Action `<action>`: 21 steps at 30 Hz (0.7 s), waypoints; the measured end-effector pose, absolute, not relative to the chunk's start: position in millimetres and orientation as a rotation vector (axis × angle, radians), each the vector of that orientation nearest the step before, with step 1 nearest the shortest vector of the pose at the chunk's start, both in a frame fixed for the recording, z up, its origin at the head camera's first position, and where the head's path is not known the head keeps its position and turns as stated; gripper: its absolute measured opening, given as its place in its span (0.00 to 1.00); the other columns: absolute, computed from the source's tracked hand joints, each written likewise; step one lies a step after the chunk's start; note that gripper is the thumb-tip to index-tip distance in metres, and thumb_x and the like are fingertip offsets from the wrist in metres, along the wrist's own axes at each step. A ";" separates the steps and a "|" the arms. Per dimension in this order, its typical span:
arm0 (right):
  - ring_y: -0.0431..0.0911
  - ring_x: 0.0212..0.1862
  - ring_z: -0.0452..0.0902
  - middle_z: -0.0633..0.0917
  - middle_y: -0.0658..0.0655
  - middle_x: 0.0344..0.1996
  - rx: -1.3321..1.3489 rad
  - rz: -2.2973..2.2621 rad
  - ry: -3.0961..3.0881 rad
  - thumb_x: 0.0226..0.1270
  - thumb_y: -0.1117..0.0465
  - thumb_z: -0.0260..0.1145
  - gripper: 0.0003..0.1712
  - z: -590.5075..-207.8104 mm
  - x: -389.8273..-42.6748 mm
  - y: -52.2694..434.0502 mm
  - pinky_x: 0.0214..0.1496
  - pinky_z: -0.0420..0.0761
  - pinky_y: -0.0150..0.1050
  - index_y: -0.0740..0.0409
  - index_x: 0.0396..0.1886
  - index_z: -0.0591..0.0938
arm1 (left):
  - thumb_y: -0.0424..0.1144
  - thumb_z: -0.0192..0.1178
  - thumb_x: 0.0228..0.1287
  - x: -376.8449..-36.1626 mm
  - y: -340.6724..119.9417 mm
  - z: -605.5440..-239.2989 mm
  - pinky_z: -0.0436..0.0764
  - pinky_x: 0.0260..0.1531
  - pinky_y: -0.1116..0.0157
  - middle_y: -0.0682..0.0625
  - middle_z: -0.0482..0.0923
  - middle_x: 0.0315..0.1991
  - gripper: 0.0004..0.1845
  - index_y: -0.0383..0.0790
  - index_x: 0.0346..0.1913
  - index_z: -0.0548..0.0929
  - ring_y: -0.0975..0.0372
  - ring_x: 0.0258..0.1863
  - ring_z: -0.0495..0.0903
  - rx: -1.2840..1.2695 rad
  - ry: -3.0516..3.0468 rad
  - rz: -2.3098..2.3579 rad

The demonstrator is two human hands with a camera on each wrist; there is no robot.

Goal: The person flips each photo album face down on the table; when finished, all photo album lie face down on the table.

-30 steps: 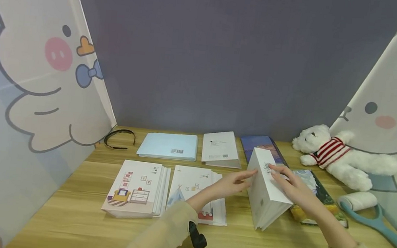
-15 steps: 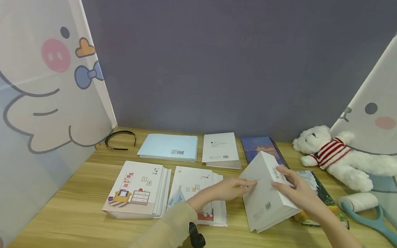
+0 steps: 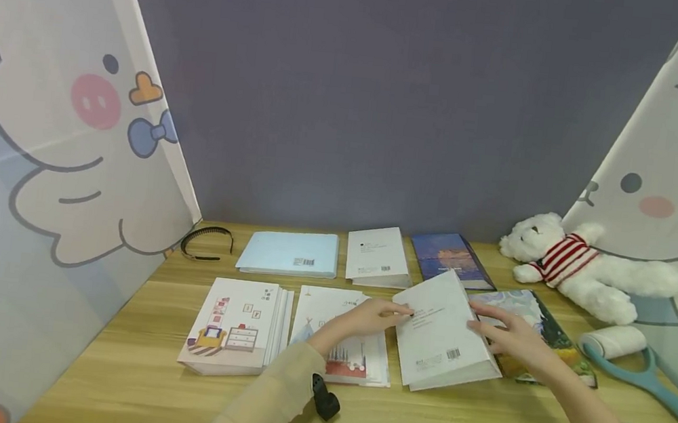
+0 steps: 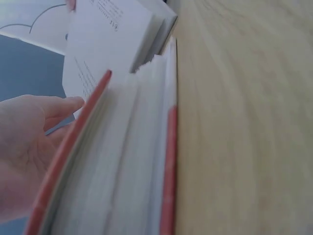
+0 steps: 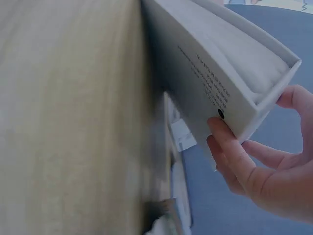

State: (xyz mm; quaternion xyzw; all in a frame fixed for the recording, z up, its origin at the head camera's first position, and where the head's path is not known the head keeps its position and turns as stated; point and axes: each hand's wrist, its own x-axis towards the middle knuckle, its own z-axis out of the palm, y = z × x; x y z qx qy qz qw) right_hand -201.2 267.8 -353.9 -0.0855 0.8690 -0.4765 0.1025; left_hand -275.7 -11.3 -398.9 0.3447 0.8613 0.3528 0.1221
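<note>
So the wooden table [image 3: 143, 404] was pretty crowded, and everything sat around one white book [image 3: 430, 343], tilted barcode-side up. A teddy bear [image 3: 599, 271] lounged behind it to the right, with a blue-handled roller [image 3: 613, 341] off its right side too. A landscape-cover book [image 3: 556, 338] crowded its right, half blocked by the right hand [image 3: 511, 336], whose fingers pinched its right edge. Tent-cover books [image 3: 310, 307] sat just left of it, partly hidden by the left hand [image 3: 371, 318]; those fingers were fairly straight, touching its left side. A skinny black headband [image 3: 210, 229] lay well back-left of it.
</note>
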 end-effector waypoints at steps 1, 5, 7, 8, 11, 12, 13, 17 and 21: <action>0.57 0.53 0.78 0.60 0.75 0.67 -0.246 -1.420 2.543 0.70 0.50 0.56 0.40 -357.0 -202.2 268.0 0.45 0.83 0.46 0.64 0.73 0.54 | 0.44 0.47 0.73 -275.8 -12.3 -399.4 0.73 0.60 0.65 0.55 0.67 0.67 0.18 0.53 0.63 0.74 0.58 0.64 0.69 1.000 2.510 1.034; 0.58 0.55 0.76 0.63 0.75 0.65 -0.247 -1.399 2.508 0.70 0.50 0.56 0.41 -368.8 -206.8 268.7 0.48 0.82 0.47 0.67 0.72 0.53 | 0.44 0.47 0.73 -273.0 -15.8 -397.3 0.71 0.62 0.64 0.54 0.63 0.69 0.19 0.50 0.63 0.74 0.57 0.66 0.66 0.949 2.455 1.081; 0.59 0.55 0.76 0.65 0.75 0.64 -0.253 -1.370 2.505 0.69 0.50 0.57 0.42 -373.3 -208.8 269.1 0.48 0.81 0.47 0.69 0.72 0.53 | 0.44 0.48 0.73 -271.2 -16.9 -395.6 0.71 0.62 0.63 0.53 0.62 0.69 0.19 0.49 0.63 0.73 0.56 0.66 0.66 0.930 2.436 1.089; 0.59 0.56 0.75 0.66 0.74 0.64 -0.263 -1.346 2.516 0.69 0.50 0.57 0.41 -375.2 -209.3 269.4 0.48 0.81 0.46 0.70 0.71 0.54 | 0.45 0.48 0.72 -270.3 -17.2 -394.7 0.71 0.61 0.63 0.53 0.62 0.69 0.19 0.49 0.63 0.73 0.56 0.66 0.67 0.923 2.432 1.086; 0.59 0.55 0.76 0.69 0.74 0.61 -0.290 -1.288 2.547 0.68 0.50 0.58 0.41 -378.8 -210.2 270.1 0.47 0.81 0.44 0.72 0.70 0.56 | 0.45 0.50 0.72 -268.4 -17.7 -394.0 0.73 0.60 0.63 0.53 0.64 0.69 0.19 0.50 0.63 0.73 0.54 0.64 0.69 0.927 2.446 1.047; 0.58 0.55 0.76 0.69 0.75 0.61 -0.296 -1.273 2.556 0.68 0.50 0.58 0.42 -379.4 -210.3 270.3 0.46 0.81 0.43 0.73 0.70 0.56 | 0.45 0.50 0.72 -268.1 -17.8 -394.2 0.73 0.59 0.63 0.53 0.64 0.69 0.20 0.50 0.64 0.73 0.54 0.64 0.69 0.932 2.455 1.031; 0.57 0.54 0.77 0.69 0.75 0.61 -0.300 -1.263 2.558 0.68 0.50 0.59 0.42 -379.8 -210.3 270.4 0.46 0.82 0.42 0.73 0.69 0.56 | 0.45 0.50 0.71 -267.8 -17.8 -394.5 0.74 0.59 0.63 0.53 0.65 0.68 0.20 0.51 0.64 0.73 0.54 0.63 0.70 0.935 2.462 1.016; 0.50 0.45 0.82 0.66 0.78 0.62 -0.284 -1.292 2.496 0.68 0.50 0.59 0.44 -379.7 -211.3 269.9 0.40 0.83 0.40 0.74 0.70 0.53 | 0.44 0.52 0.71 -268.0 -17.2 -395.7 0.74 0.58 0.63 0.54 0.64 0.68 0.20 0.51 0.64 0.72 0.54 0.62 0.71 0.946 2.467 0.992; 0.52 0.44 0.82 0.64 0.79 0.62 -0.282 -1.273 2.516 0.69 0.50 0.58 0.44 -377.7 -212.7 270.3 0.38 0.83 0.41 0.75 0.70 0.51 | 0.44 0.52 0.71 -270.2 -14.3 -395.7 0.73 0.60 0.64 0.55 0.63 0.69 0.20 0.52 0.64 0.72 0.55 0.63 0.70 0.972 2.465 0.981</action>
